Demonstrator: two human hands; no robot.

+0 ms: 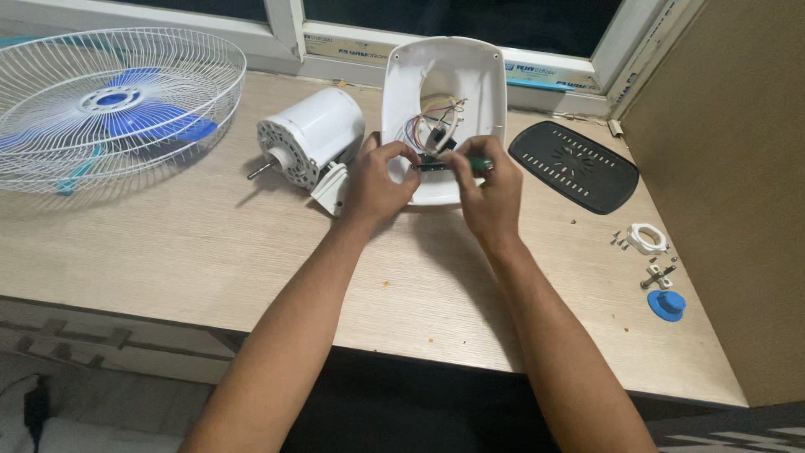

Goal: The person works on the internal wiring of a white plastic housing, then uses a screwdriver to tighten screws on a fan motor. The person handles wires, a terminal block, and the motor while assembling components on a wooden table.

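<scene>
Head view, items on the table (pixel 210 277):

1. White fan housing (pixel 444 80), open side toward you, propped at the far edge near the window frame (pixel 285 33). Coloured wires (pixel 419 126) show inside it.
2. Your left hand (pixel 377 184), at the housing's lower rim; its grip is narrow, thumb and forefinger pinched on a small dark part (pixel 432 165) at the mouth of the housing.
3. Your right hand (pixel 490 197), just beside the left; its grip is closed around a green-handled tool (pixel 480 164), whose tip meets the small dark part. Your two hands cover the housing's lower edge, so what lies under them cannot be told.
4. White motor (pixel 310 138), lying on its side just left of the housing, shaft pointing toward the left edge.
5. White wire guard (pixel 109 109) with a blue blade (pixel 142 122) inside, at the far left corner, well apart from your hands.
6. Black slotted cover (pixel 574 168), flat, right of the housing near the far right corner.
7. White ring nut (pixel 646 238), a small bracket with screws (pixel 658 275) and a blue cap (pixel 667 306), grouped along the right edge, beside a brown panel (pixel 738 184).
</scene>
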